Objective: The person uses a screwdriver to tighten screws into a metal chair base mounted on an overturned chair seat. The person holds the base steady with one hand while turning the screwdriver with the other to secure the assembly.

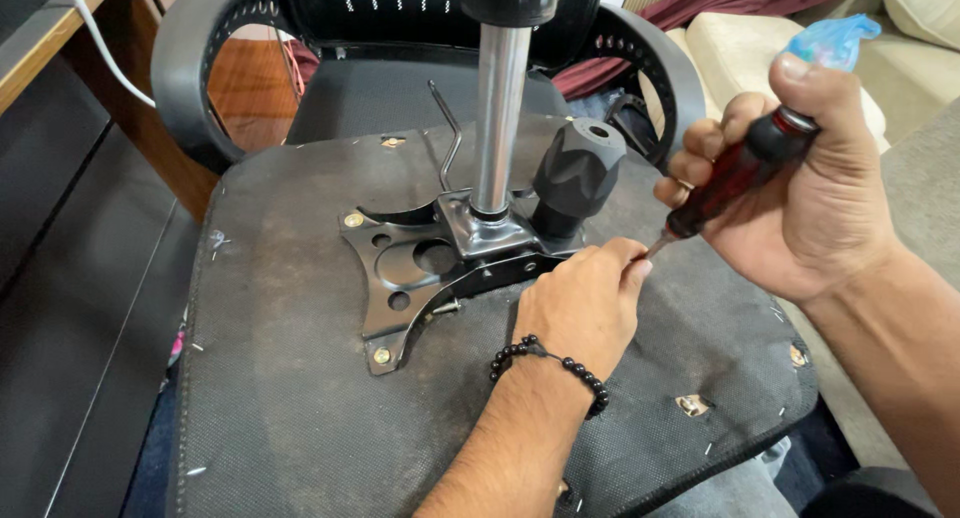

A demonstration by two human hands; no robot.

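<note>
On the fabric-covered seat underside, right hand grips a glossy red screwdriver.

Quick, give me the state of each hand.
Left hand: closed, knuckles up, on the chair mechanism plate; whether it holds anything cannot be told.
Right hand: closed around a screwdriver.

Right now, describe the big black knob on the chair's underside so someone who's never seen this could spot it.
Start at the upturned seat base and its shiny metal column. Just right of the column's foot, above the left hand, stands the black knob. It alone is chunky, faceted plastic with a hole on top.
</note>
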